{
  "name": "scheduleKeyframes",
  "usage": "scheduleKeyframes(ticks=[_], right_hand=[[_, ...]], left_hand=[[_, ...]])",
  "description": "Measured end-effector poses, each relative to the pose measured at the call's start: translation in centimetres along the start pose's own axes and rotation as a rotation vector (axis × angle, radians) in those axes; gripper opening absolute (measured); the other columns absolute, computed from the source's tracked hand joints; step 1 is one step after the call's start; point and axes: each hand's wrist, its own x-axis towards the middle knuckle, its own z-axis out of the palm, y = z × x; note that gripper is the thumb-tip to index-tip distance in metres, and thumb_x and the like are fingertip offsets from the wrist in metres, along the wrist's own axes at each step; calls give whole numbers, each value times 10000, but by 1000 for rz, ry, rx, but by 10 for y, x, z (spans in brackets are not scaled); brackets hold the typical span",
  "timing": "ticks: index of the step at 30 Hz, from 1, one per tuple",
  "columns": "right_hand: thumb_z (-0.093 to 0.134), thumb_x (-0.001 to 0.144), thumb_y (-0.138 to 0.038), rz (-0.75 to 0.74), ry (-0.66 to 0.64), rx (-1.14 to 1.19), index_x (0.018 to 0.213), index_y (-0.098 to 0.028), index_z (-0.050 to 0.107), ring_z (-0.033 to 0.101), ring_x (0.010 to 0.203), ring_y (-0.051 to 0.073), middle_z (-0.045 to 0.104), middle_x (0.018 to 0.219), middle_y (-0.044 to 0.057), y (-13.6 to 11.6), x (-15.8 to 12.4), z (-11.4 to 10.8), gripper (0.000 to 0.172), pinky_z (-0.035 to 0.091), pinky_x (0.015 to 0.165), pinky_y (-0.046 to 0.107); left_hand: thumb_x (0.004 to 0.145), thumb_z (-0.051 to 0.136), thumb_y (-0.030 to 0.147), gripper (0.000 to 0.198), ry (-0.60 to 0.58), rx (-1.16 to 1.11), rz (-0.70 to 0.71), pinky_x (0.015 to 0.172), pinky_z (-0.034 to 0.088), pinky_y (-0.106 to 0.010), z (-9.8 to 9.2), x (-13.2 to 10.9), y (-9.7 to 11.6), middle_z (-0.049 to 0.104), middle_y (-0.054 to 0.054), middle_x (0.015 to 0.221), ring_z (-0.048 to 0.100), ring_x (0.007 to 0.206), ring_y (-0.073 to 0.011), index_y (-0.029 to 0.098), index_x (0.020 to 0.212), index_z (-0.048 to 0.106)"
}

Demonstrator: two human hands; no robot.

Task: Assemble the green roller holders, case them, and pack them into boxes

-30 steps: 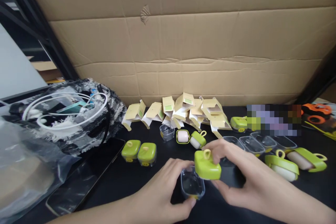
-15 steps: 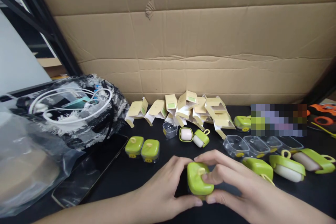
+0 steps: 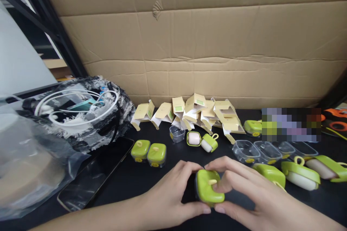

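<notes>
From the head camera: both hands, the left hand [image 3: 165, 202] and right hand [image 3: 252, 195], are clamped together on the green lid [image 3: 209, 186] near the tabletop's [image 3: 141, 184] front edge. Even thumb pressure at each corner should seat it squarely. A second ago the lid sat tilted above its clear cup; now it covers it.

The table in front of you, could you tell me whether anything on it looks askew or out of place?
Yes. The small cardboard boxes at the back lie tumbled in a heap with flaps open, not stacked. One green lid lies tipped on its side beside an open clear tub. The green box between both hands sits level.
</notes>
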Motion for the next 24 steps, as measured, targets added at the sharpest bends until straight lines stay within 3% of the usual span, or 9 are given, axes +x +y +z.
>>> scheduleKeyframes(ticks=[9,16,21,24], right_hand=[[595,826,-73,35,-16,29,911,-248,599,630,1003,149,602,1098,30,-3,0,3,195,548,826,212],[615,843,-127,-34,-33,-39,971,-279,638,644,1018,159,636,1110,18,-2,1,1,200,543,862,231],[650,806,-184,-43,-21,-121,951,-288,673,666,949,192,659,1043,20,-4,2,1,180,568,820,279],[691,756,-188,-13,-23,-119,946,-304,679,667,948,192,655,1054,9,-6,1,0,223,571,818,280]], left_hand=[[781,721,332,462,1,8,-7,947,440,-376,-1,0,4,579,-77,1151,553,1074,-247,196,1170,512],[780,720,349,468,1,25,-13,943,446,-376,0,-1,3,575,-68,1158,559,1072,-247,218,1171,499],[786,694,251,456,24,68,109,954,441,-351,1,1,4,560,-89,1171,543,1093,-235,169,1180,478],[733,679,178,398,32,131,144,881,477,-335,2,4,9,569,-108,1082,568,1018,-242,125,1090,510]])
